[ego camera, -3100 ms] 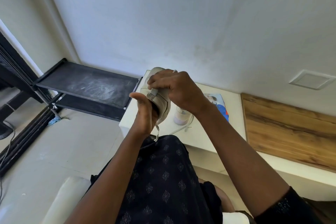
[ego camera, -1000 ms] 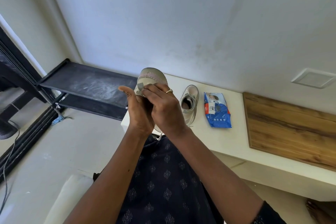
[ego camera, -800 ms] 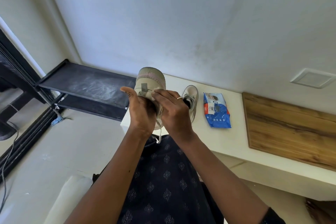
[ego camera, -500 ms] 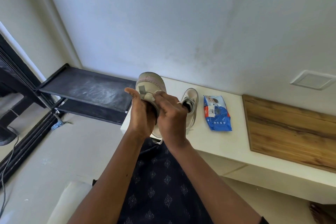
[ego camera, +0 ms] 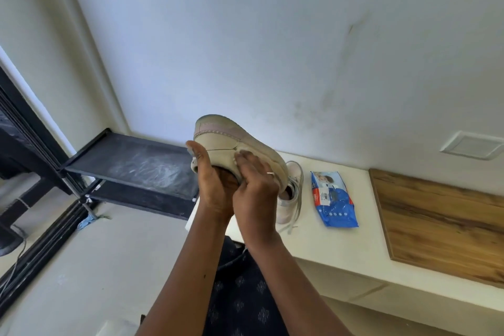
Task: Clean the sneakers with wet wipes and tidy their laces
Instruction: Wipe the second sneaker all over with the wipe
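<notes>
Left hand grips raised sneaker from below, over the worktop's left edge; most of its fingers are hidden. Right hand curls fingers over the sneaker's side; wipe underneath unclear. Second sneaker half hidden behind. Wipes pack just right.

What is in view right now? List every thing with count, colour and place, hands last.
held sneaker: 1, beige with pink trim, raised in front of the counter's left end
second sneaker: 1, pale, on the counter, partly behind the right hand, laces trailing
wipes pack: 1, blue, lying on the counter right of the second sneaker
counter: 1, white, along the wall
wooden board: 1, brown, on the counter's right part
shelf rack: 1, black, left of the counter
wall plate: 1, white, on the wall at right
garment: 1, dark blue, patterned, at bottom centre
left hand: 1, grips the held sneaker from below
right hand: 1, wears a ring, fingers on the held sneaker's side
</notes>
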`<state>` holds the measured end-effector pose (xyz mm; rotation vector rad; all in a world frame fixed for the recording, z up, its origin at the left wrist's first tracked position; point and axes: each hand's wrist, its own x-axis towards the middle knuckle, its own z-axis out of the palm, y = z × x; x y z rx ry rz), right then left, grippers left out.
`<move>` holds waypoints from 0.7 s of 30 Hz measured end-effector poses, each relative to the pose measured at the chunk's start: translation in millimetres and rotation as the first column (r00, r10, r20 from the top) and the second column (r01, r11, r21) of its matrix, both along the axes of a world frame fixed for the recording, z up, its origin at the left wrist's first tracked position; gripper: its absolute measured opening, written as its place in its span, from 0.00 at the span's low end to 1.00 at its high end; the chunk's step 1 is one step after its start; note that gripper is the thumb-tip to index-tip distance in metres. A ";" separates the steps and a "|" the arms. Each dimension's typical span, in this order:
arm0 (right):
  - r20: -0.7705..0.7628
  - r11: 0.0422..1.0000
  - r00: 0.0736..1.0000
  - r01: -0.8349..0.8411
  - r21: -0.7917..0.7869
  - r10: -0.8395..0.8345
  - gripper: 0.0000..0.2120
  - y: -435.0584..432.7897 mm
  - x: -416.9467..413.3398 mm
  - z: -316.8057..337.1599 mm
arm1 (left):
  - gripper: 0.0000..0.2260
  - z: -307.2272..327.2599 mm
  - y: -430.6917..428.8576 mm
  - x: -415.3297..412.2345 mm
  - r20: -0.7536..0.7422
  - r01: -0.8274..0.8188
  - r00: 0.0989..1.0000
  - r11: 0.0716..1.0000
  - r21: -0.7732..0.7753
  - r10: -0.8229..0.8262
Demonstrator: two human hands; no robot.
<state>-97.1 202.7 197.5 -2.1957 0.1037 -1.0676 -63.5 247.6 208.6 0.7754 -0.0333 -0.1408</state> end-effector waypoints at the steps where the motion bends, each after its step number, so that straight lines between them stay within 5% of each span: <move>1: 0.016 0.999 1.000 -0.023 -0.048 0.024 0.19 4.3 0.6 0.9 | 0.30 -2.2 1.0 1.3 -0.005 -0.022 1.000 1.000 0.010 0.022; 7: 0.020 0.913 0.977 -0.191 -0.360 0.213 0.16 -0.3 -4.1 -9.6 | 0.30 -23.8 17.3 -9.3 -0.129 -0.087 0.989 0.992 -0.094 0.075; 12: -0.088 0.957 0.996 -0.048 -0.285 0.024 0.19 17.5 -7.1 -13.5 | 0.30 -41.1 20.3 -17.1 -0.273 -0.143 0.957 0.974 -0.174 0.092; 18: -0.052 0.905 0.961 -0.272 -0.327 0.270 0.18 22.6 -24.6 -42.1 | 0.24 -53.0 42.5 -16.8 -0.297 -0.177 0.950 0.946 -0.272 0.093; 21: -0.073 0.937 0.980 -0.200 -0.287 0.187 0.20 13.1 -20.4 -48.0 | 0.26 -50.7 44.3 -19.4 -0.333 -0.236 0.935 0.916 -0.325 0.123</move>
